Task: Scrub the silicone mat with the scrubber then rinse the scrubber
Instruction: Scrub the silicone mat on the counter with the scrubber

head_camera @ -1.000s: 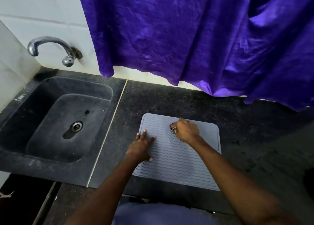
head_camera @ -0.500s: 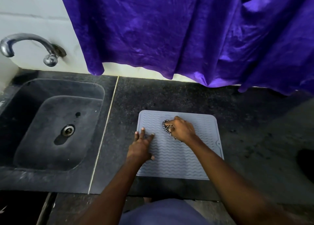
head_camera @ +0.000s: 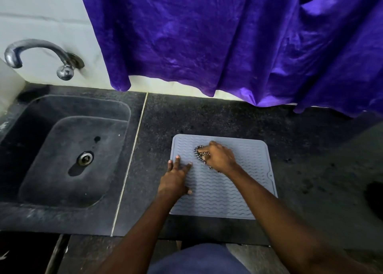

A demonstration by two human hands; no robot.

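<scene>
**Scrubber (head_camera: pixel 198 152) creeping left, rinse still ahead**

Since a second ago my right hand (head_camera: pixel 219 157) has slid the scrubber slightly left across the far part of the silicone mat (head_camera: pixel 228 195). The left hand (head_camera: pixel 176 178) hasn't budged.

Purple curtain (head_camera: pixel 228 45) hangs across the back wall, with the dark surface (head_camera: pixel 207 116) below it. The sink (head_camera: pixel 62 174) is on the left with the tap (head_camera: pixel 41 50) above. I see no water running.

The silicone mat lies flat on the surface right of the sink, near the front edge. Left hand lies flat on the mat's left edge, fingers (head_camera: pixel 177 161) straight and spread, pinning it. Right-hand fingers curl round the scrubber and press it onto the mat's far-left area.

My read: the scrub is underway, but I can't tell how much is covered, since no suds or marks show. The rinse hasn't started, so the scrubber still has to get to the sink.
</scene>
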